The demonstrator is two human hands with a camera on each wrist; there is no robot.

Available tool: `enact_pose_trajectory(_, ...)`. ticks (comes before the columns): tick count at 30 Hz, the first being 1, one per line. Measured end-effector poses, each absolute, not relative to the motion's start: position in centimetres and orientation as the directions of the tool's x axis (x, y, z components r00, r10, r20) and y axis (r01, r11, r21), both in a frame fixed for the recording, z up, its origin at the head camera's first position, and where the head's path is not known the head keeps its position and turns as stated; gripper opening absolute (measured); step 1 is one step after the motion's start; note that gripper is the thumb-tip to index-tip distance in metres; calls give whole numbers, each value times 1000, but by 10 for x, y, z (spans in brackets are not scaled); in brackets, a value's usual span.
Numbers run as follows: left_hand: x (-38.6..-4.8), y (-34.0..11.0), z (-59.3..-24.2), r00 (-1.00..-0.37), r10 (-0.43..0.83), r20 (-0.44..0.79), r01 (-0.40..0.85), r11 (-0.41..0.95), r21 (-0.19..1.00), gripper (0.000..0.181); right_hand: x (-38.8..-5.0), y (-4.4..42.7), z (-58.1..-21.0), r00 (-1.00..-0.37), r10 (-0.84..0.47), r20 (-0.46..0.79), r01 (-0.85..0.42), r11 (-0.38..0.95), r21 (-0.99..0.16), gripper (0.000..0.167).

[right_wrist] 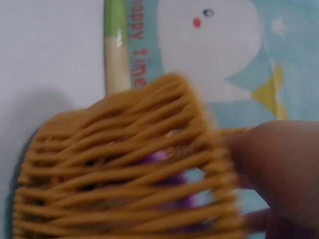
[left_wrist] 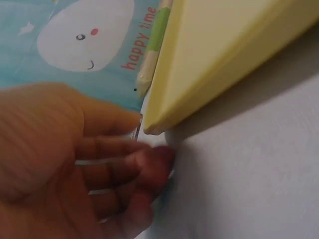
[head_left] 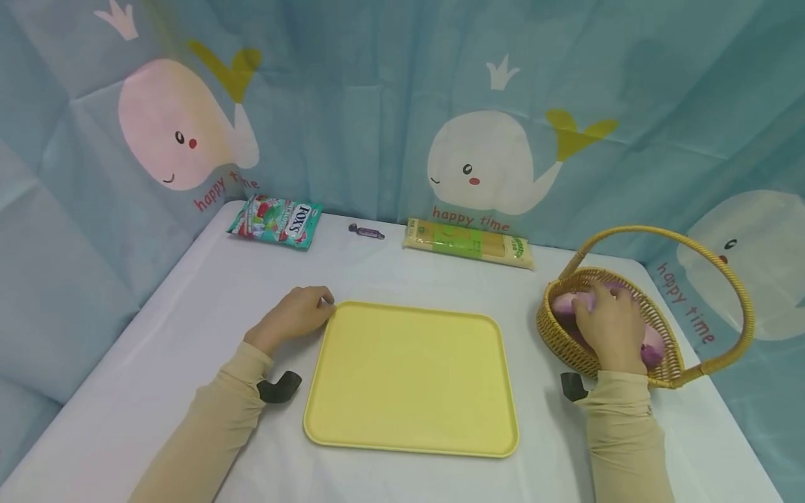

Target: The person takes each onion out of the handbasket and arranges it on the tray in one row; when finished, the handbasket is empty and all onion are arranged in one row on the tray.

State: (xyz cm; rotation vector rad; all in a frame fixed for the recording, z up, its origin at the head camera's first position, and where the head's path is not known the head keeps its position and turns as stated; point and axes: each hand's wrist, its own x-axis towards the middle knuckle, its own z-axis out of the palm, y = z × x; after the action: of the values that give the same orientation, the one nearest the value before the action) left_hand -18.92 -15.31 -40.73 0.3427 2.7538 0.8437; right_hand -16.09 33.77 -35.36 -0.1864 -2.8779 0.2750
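Whale-print curtain (head_left: 371, 140) backs the worktop (head_left: 151, 356); near its right edge I see the right hand (head_left: 611, 327) inside a wicker basket (head_left: 556, 342) of purple-pink items (head_left: 654, 344), fingers pinching or not, I cannot tell; the left hand (head_left: 297, 316), fingers loosely bent, is at the far-left corner of the yellow tray (head_left: 411, 381).

Head view bright; wrist views dimmer; basket rim (right_wrist: 219, 174) blurred; shadow beside tray (left_wrist: 214, 30).

your left hand (left_wrist: 60, 159) is at the left, its fingers (left_wrist: 107, 174) loosely curled near a corner of the yellow tray (left_wrist: 214, 35) on the bench (left_wrist: 249, 154); beyond, a green-banded packet (left_wrist: 158, 27) lies along the whale-printed blue curtain (left_wrist: 20, 59).
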Motion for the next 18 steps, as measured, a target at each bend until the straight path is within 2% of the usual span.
enact_pose_trajectory(3, -194, -157, -412, -919, 345, -193, 150, 756, 637, 28, -164, 346, -360, -988, 118, 100, 98, 978, -184, 51)
enact_pose_trajectory(6, -195, -161, -414, -910, 362, -203, 141, 730, 669, 26, -167, 346, -363, -995, 94, 45, 84, 978, -188, 53)
enact_pose_trajectory(11, -196, -163, -414, -906, 368, -209, 137, 722, 678, 27, -166, 344, -363, -993, 104, 58, 89, 972, -217, 58)
enact_pose_trajectory(14, -196, -162, -414, -905, 369, -212, 135, 721, 680, 27, -163, 343, -358, -986, 152, 65, 132, 962, -239, 64)
enact_pose_trajectory(18, -195, -160, -413, -900, 374, -222, 124, 710, 693, 26, -153, 334, -346, -967, 197, 164, 141, 942, -305, 67)
